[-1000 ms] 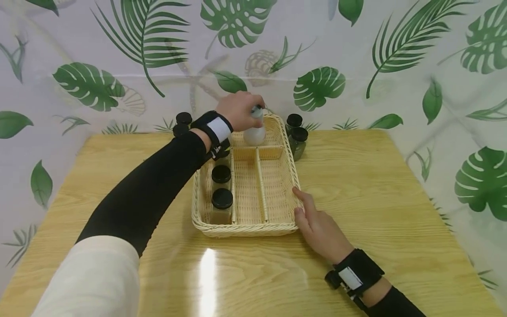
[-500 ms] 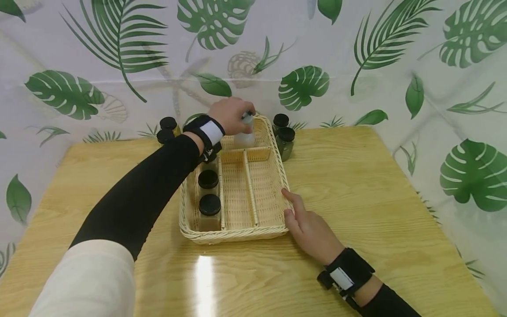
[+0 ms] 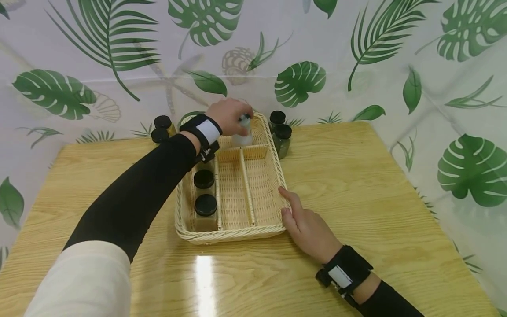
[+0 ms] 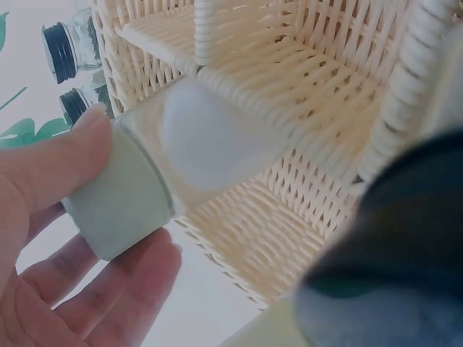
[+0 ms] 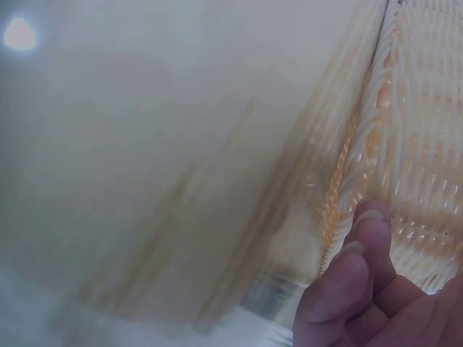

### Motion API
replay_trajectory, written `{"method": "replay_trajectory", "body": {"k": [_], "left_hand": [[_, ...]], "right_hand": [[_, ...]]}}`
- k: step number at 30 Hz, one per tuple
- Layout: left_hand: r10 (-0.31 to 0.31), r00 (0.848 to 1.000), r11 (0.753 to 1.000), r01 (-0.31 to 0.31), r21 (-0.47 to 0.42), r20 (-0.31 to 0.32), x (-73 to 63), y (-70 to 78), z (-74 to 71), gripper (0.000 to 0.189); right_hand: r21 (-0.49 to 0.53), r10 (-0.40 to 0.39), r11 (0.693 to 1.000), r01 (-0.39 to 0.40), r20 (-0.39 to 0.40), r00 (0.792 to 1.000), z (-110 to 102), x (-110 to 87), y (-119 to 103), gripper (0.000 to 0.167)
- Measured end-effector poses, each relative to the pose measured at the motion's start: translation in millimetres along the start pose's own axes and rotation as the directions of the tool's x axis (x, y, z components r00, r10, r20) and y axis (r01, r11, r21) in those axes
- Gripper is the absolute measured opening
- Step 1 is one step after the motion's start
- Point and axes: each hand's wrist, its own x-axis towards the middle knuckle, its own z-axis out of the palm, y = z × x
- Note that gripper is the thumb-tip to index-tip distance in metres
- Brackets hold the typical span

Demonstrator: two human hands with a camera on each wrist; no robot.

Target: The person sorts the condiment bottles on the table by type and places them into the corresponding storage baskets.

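A pale wicker basket with several compartments sits on the wooden table. My left hand reaches over its far end and grips a jar with white contents by its lid. In the left wrist view the jar's lid looks pale grey-green, with thumb and fingers around it. The jar is low within the far compartment, beside the divider. At the basket's right rim, near the front corner, my right hand holds the edge with thumb and index finger on it. Black-lidded jars stand in the left compartment, partly under my left forearm.
Outside the basket's far right side stand two dark-lidded jars. More black-lidded jars are at the far left, partly hidden by my left arm. A leaf-patterned cloth hangs behind the table.
The head view has shifted, so the basket and hands appear further left. My left hand keeps the jar in the far compartment, and my right hand stays at the rim.
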Motion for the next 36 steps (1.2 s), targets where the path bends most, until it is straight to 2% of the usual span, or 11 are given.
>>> {"method": "replay_trajectory", "body": {"k": [6,12,24,31,34,36], "left_hand": [[0.017,0.999,1.000,-0.017,-0.007,0.029,0.9,-0.4,0.4,0.047],[0.012,1.000,1.000,-0.012,-0.013,0.008,0.2,1.8,-0.3,0.047],[0.011,1.000,1.000,-0.011,0.002,-0.007,3.3,8.1,8.7,0.050],[0.003,1.000,0.999,-0.004,0.043,0.030,-2.9,8.4,9.3,0.053],[0.008,0.999,0.999,-0.010,0.043,0.046,-9.8,10.3,4.0,0.058],[0.017,0.999,0.999,-0.019,0.043,0.030,-18.4,12.1,-2.2,0.059]], "right_hand": [[-0.010,-0.011,1.000,0.011,-0.010,1.000,0,0.4,0,0.052],[-0.017,-0.022,1.000,0.022,-0.014,1.000,0,-0.2,0,0.051],[-0.020,-0.028,0.999,0.028,-0.018,0.999,0,-0.6,2,0.051],[-0.016,-0.035,0.999,0.035,-0.006,0.999,1,-0.9,-1,0.051],[-0.016,-0.030,0.999,0.030,0.000,1.000,0,-0.2,0,0.051],[-0.012,-0.024,1.000,0.024,0.006,1.000,-1,0.2,1,0.051]]}}
